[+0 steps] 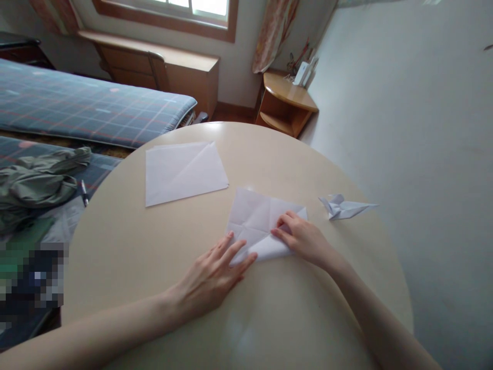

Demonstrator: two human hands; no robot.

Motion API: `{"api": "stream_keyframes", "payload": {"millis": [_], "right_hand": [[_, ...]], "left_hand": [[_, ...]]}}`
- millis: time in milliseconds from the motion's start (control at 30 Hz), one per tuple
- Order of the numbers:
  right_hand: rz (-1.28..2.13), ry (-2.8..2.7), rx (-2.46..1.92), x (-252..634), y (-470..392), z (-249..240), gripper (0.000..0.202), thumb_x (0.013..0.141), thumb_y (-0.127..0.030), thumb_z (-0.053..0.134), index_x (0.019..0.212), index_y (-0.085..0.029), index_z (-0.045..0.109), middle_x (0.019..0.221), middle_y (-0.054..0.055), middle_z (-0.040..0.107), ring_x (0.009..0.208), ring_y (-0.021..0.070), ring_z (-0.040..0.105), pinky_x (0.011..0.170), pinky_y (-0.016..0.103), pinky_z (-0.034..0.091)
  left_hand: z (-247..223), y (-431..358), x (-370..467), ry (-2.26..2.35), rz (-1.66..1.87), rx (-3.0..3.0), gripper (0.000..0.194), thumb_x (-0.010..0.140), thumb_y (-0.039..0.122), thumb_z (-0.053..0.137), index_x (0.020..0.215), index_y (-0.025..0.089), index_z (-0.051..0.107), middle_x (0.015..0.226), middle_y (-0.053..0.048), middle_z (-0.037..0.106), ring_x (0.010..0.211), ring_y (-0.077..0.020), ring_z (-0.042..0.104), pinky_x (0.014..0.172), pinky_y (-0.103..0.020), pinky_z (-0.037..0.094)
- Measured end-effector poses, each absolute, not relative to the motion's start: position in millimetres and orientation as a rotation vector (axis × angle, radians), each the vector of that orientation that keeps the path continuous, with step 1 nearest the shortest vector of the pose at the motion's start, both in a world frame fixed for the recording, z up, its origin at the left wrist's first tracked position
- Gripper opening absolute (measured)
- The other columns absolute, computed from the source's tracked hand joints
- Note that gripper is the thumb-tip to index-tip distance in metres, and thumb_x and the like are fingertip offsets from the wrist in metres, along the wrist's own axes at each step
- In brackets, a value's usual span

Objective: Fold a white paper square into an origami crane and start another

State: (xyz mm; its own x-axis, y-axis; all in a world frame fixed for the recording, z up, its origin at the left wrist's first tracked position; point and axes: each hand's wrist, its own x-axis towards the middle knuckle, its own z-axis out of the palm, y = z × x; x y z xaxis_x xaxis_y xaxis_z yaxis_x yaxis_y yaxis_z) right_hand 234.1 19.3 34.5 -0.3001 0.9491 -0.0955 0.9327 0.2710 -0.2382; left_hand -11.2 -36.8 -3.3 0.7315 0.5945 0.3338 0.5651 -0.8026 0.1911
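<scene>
I am noting one creased white sheet lying on the round table — my left hand is resting on its near-left corner, fingers spread; my right hand is touching its folded flap — whether pinching, I cannot tell.

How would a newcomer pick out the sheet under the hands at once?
On the round cream table, look near the middle. The left hand and right hand touch a white sheet there. Unlike the flat paper at upper left and the small folded figure to the right, it has several crossing creases and its near edge turned over.
</scene>
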Motion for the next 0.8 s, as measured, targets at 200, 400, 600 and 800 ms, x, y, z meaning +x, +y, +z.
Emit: {"api": "stream_keyframes", "payload": {"millis": [200,400,600,800], "right_hand": [[0.266,-2.370,-1.852,232.1,16.9,23.1,0.014,0.086,-0.032,0.052,0.084,-0.018,0.054,0.086,0.004,0.062,0.076,0.0175,0.059,0.062,0.026,0.040],[0.131,-2.370,-1.748,232.5,16.5,16.2,0.012,0.085,-0.029,0.055,0.081,-0.018,0.055,0.080,0.005,0.062,0.079,0.0203,0.058,0.066,0.029,0.043],[0.141,-2.387,-1.740,233.7,17.2,17.1,0.010,0.085,-0.026,0.054,0.080,-0.018,0.054,0.078,0.005,0.062,0.074,0.0194,0.058,0.064,0.029,0.043],[0.160,-2.382,-1.756,232.5,16.6,18.4,0.008,0.085,-0.025,0.054,0.080,-0.018,0.054,0.079,0.005,0.062,0.074,0.0194,0.057,0.064,0.029,0.042]], "left_hand": [[-7.5,-38.5,-11.6,0.967,0.568,2.851,0.039,0.092,0.020,0.043,0.130,0.014,0.039,0.130,-0.012,0.048,0.129,-0.0336,0.032,0.094,-0.048,0.047],[-6.2,-38.6,-11.2,0.974,0.584,2.863,0.037,0.092,0.018,0.041,0.128,0.014,0.041,0.131,-0.013,0.047,0.130,-0.0328,0.031,0.094,-0.047,0.048],[-6.1,-39.2,-10.4,0.975,0.593,2.854,0.038,0.091,0.016,0.042,0.128,0.011,0.042,0.131,-0.016,0.046,0.131,-0.0331,0.030,0.095,-0.047,0.047],[-6.8,-40.0,-10.5,0.991,0.575,2.838,0.038,0.091,0.017,0.042,0.128,0.012,0.042,0.133,-0.016,0.045,0.132,-0.0318,0.028,0.096,-0.047,0.046]]}}
